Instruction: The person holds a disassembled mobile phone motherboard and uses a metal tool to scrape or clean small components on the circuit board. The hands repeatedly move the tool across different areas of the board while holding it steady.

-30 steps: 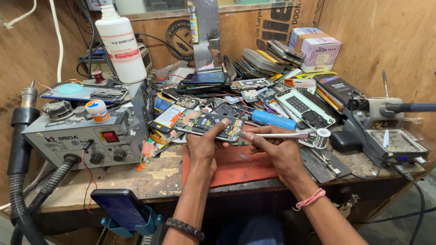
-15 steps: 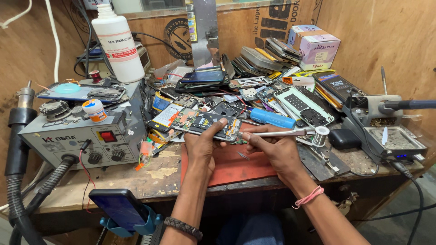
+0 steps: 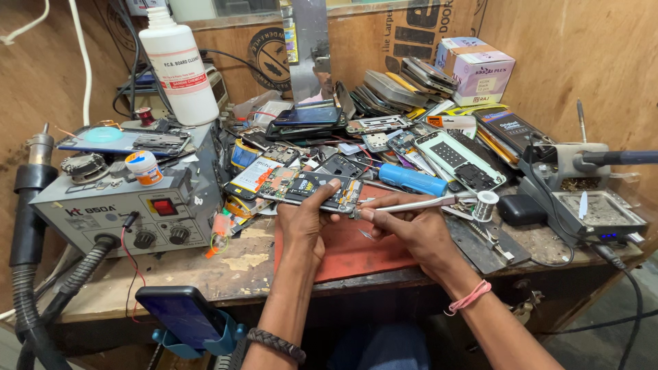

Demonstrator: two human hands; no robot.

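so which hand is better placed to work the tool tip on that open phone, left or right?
Right. The right hand already grips the metal tool, its tip at the edge of the opened phone. The left hand is holding that phone up over the red mat.

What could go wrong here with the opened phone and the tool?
The left hand grips the opened phone only by its near edge, above the red mat, so it may slip. The tool in the right hand meets the phone's corner and might scratch exposed parts. Loose parts crowd close behind.
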